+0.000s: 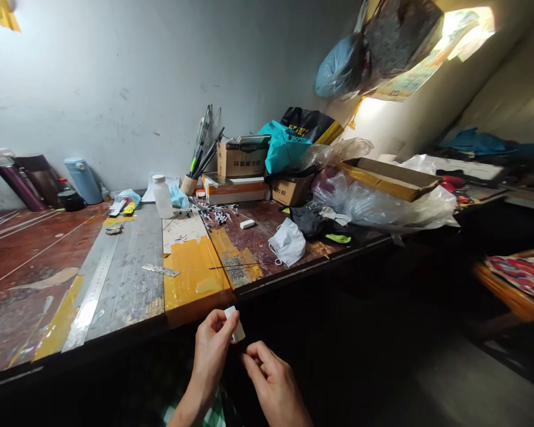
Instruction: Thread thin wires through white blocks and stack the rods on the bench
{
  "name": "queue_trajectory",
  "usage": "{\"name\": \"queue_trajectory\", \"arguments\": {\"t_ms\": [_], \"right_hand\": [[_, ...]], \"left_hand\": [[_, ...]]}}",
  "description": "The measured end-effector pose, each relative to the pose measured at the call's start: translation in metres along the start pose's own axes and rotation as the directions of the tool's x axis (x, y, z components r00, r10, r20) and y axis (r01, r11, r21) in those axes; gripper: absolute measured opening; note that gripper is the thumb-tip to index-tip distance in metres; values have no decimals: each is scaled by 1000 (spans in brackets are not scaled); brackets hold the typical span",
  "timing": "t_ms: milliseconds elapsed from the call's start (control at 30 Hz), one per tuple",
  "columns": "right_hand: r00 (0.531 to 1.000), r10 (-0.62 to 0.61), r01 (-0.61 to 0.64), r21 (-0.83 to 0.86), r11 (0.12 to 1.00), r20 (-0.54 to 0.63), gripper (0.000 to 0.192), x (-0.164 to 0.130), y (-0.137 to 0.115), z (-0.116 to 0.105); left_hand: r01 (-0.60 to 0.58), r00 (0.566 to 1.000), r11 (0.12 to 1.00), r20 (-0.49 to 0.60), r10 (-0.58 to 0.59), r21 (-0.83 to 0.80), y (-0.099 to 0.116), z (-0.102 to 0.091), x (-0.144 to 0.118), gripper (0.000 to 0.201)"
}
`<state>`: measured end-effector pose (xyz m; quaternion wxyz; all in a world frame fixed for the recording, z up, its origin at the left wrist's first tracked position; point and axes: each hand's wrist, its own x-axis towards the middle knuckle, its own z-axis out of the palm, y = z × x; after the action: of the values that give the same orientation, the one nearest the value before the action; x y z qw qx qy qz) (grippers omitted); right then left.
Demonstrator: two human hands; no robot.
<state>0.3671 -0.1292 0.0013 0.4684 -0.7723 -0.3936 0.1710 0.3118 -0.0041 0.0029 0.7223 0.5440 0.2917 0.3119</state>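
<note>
Your left hand (213, 341) pinched a small white rectangular block (235, 323) in a closed grip, just off the desk (115, 279) edge. Your right hand (267, 370) curled just beside it, seemingly empty. The block looked light, rigid, best held by its sides.

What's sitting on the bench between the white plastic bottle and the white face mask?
In the head view, between the white bottle and face mask lie scattered small dark rods and a small white block.

Left hand (213, 341) pinching; right hand (269, 373) curled beside.
</note>
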Motion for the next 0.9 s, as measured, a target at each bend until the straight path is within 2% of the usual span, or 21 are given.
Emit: {"name": "queue_trajectory", "arguments": {"t_ms": [233, 400, 500, 667, 800, 900], "right_hand": [[981, 78, -97, 96, 991, 180, 34, -9, -11, -10], [983, 120, -136, 110, 985, 141, 23, -11, -9, -7], [984, 112, -131, 142, 981, 138, 29, -10, -10, -6], [960, 137, -193, 224, 955, 244, 38, -8, -13, -4], [969, 164, -204, 226, 952, 184, 32, -6, -14, -1], [967, 150, -198, 236, 951, 208, 35, -7, -18, -5]], "left_hand": [[39, 999, 999, 17, -38, -10, -3, -3, -9, 41], [49, 999, 999, 11, -49, -22, -1, -3, -11, 43], [49, 999, 999, 8, -49, -22, 1, -3, -12, 43], [62, 998, 998, 9, -62, -4, 6, -4, -11, 44], [63, 998, 998, 4, -63, -2, 7, -4, -8, 44], [62, 998, 998, 9, -62, 0, 5, -3, -8, 44]]}}
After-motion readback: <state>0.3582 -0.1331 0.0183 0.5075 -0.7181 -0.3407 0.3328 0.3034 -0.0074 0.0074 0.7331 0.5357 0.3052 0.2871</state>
